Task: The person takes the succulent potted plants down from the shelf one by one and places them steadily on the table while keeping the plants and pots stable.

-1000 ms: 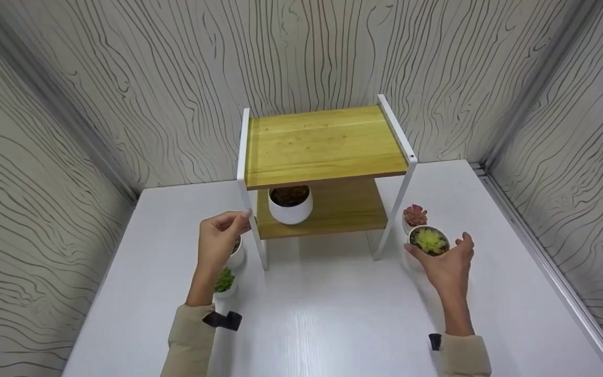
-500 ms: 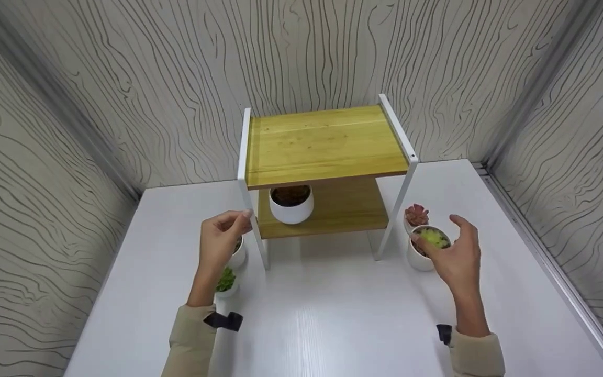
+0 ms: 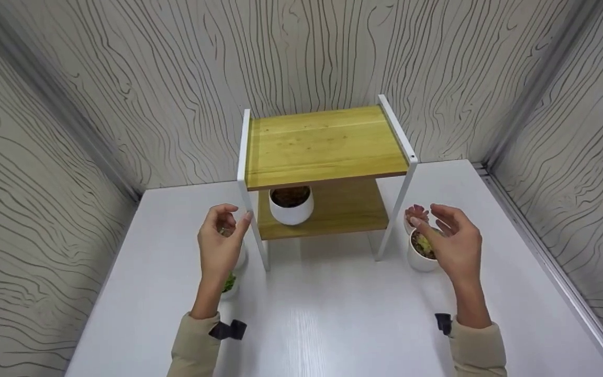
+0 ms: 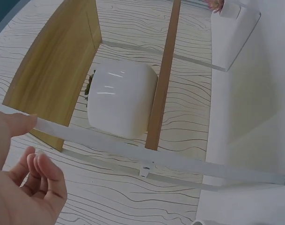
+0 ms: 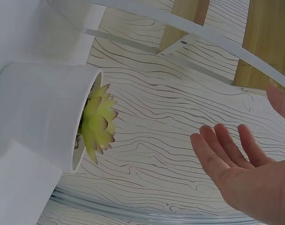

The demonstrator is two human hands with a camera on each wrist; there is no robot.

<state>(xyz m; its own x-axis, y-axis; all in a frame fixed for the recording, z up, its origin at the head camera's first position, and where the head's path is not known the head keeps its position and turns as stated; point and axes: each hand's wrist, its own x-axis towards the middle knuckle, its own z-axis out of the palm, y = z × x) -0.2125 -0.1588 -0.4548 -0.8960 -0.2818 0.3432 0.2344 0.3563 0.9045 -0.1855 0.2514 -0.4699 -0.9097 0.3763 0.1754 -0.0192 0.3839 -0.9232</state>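
A two-tier shelf [image 3: 327,144] with wooden boards and white metal sides stands in the middle. My left hand [image 3: 219,251] is at its left front post, fingers loosely curved and holding nothing; whether the thumb touches the post I cannot tell. Below this hand are a partly hidden white pot [image 3: 242,255] and a green succulent [image 3: 229,283]. My right hand [image 3: 457,248] hovers on the shelf's right, fingers apart from the thumb, nothing in it. Close by are a yellow-green succulent [image 5: 100,122] in a white pot and a red succulent [image 3: 414,213], partly covered in the head view.
On the lower board, toward the left, sits a larger white pot [image 3: 291,213] with dark contents. The white table [image 3: 322,314] extends in front of the shelf. Wood-patterned panels [image 3: 312,57] enclose the back and both sides.
My right hand has let go of the yellow-green succulent's pot, which now stands lower on the table, and has drawn up and right. My left fingers have spread from the thumb.
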